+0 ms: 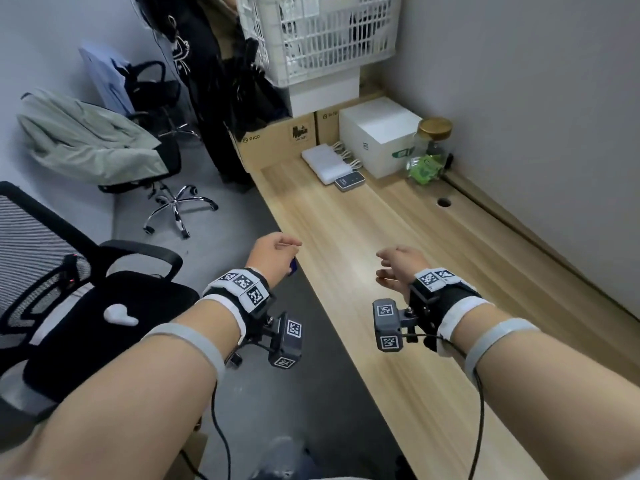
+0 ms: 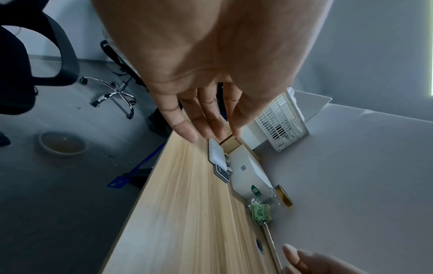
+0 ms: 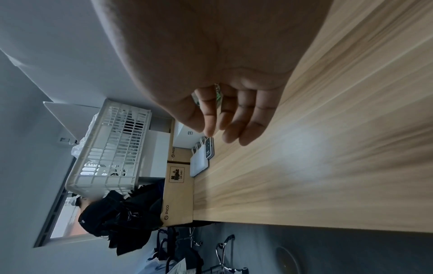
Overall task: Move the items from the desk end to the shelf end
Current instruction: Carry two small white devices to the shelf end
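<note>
Head view shows the task's things gathered at the desk's far end: a flat white charger with its long side running toward the cardboard boxes, a small grey device touching its near corner, a white box, a jar and a green packet beside the wall. Both hands hover well short of them, the left hand at the desk's edge and the right hand above the bare wood, fingers loose and holding nothing.

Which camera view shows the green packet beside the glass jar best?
The left wrist view: the green packet lies unobstructed there, its printed face towards the camera. The head view shows the same packet far off, in front of the glass jar. In the right wrist view the right hand hides nearly all of it.
</note>
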`<state>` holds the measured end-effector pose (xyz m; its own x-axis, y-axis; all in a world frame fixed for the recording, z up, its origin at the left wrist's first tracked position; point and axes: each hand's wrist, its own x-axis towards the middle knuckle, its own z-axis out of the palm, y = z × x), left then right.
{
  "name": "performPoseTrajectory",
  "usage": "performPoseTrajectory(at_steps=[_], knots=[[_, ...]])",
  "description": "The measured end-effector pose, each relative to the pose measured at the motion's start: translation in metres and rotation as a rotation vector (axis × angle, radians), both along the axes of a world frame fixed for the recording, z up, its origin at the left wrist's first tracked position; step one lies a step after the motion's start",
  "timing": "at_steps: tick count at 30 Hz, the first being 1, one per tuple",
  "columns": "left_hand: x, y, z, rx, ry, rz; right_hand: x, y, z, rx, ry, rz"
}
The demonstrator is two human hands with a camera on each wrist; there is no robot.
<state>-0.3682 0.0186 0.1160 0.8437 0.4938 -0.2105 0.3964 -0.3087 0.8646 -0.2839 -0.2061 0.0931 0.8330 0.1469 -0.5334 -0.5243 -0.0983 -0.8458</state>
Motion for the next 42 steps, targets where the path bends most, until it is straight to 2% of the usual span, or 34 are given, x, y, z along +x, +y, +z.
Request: performPoseTrajectory(at_steps=[7,12,18,21,26,31,34,37,39,42], knots=[[0.115,0.062,-0.031,-0.075,0.031,-0.083,0.089,0.064,-0.041,-0.120,0.067,-0.061],[0.217,0.121,-0.083,-0.169,0.103,-0.113,0.163,0.120,-0.076,-0.232,0.148,-0.139],[0.314,0.157,-0.122,-0.162,0.220,-0.244,0.237,0.174,-0.104,-0.353,0.236,-0.196],[0.355,0.161,-0.138,-0.110,0.235,-0.306,0.266,0.190,-0.112,-0.387,0.237,-0.196],[0.424,0.156,-0.152,0.034,0.212,-0.371,0.320,0.204,-0.126,-0.529,0.137,-0.107],[0.473,0.153,-0.165,0.370,0.243,-0.472,0.376,0.218,-0.146,-0.631,0.004,0.019],[0.489,0.152,-0.178,0.551,0.260,-0.540,0.402,0.219,-0.157,-0.706,-0.059,0.065],[0.496,0.148,-0.184,0.719,0.245,-0.535,0.416,0.220,-0.166,-0.770,-0.078,0.101],[0.500,0.143,-0.187,0.741,0.251,-0.518,0.419,0.219,-0.168,-0.771,-0.076,0.107],[0.505,0.135,-0.187,0.677,0.287,-0.492,0.417,0.217,-0.166,-0.785,-0.085,0.074]])
